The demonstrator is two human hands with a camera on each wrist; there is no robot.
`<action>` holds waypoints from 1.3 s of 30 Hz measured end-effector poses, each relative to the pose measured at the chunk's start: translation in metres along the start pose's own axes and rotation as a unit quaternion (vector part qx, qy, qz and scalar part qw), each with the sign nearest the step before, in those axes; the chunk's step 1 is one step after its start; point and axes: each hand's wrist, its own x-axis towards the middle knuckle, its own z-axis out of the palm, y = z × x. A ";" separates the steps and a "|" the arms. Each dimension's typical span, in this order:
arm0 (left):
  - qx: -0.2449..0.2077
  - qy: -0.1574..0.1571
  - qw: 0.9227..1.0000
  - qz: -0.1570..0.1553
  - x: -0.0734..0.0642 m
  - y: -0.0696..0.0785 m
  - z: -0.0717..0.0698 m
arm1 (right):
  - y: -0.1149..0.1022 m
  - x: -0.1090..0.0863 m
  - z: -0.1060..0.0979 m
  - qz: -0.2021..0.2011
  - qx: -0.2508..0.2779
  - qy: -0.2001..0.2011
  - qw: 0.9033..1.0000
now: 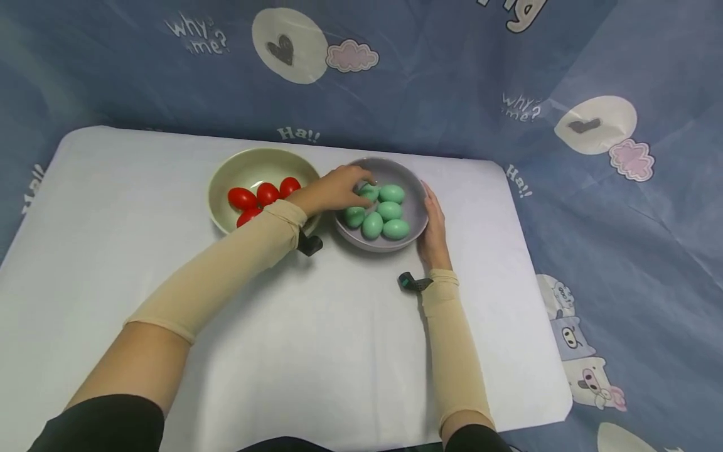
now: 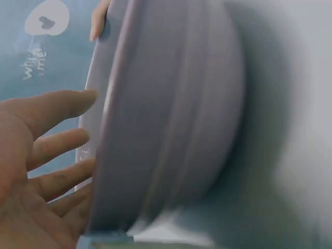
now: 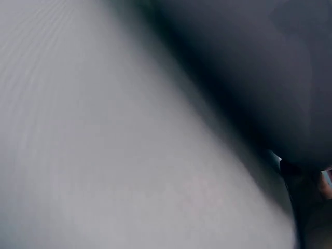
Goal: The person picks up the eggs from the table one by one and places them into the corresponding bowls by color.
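Observation:
In the head view, my left hand (image 1: 334,188) reaches over the near left of a grey bowl (image 1: 415,188) that holds several green eggs (image 1: 390,210). Its thumb and fingers are spread on either side of a green egg (image 1: 369,191), and I cannot tell whether they touch it. From the left wrist, the left hand (image 2: 31,207) shows with fingers apart at the rim of the grey bowl (image 2: 155,104). My right hand (image 1: 433,233) rests along the bowl's right outer side, fingers fairly straight. The right wrist view shows mostly the bowl's dark side (image 3: 270,67), blurred.
A pale green bowl (image 1: 226,176) stands left of the grey one, with several shiny red egg-shaped pieces (image 1: 241,198) in it. My left forearm crosses above its near side. Both bowls are on a white table (image 1: 316,351), with a blue printed cloth (image 1: 429,88) beyond.

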 end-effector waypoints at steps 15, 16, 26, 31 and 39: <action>0.119 0.055 0.991 0.004 -0.119 -0.023 0.029 | -0.037 -0.043 -0.009 -0.067 -0.428 -0.043 0.900; 0.137 0.061 0.989 -0.001 -0.130 -0.025 0.029 | -0.039 -0.048 -0.010 -0.067 -0.450 -0.052 0.889; 0.246 0.174 0.936 -0.181 -0.243 -0.043 0.011 | -0.079 -0.092 -0.033 -0.075 -0.638 -0.118 0.757; 0.244 0.198 0.919 -0.237 -0.275 -0.045 0.001 | -0.098 -0.106 -0.043 -0.088 -0.653 -0.090 0.747; 0.235 0.202 0.918 -0.247 -0.285 -0.048 0.005 | -0.110 -0.113 -0.044 -0.132 -0.645 -0.068 0.750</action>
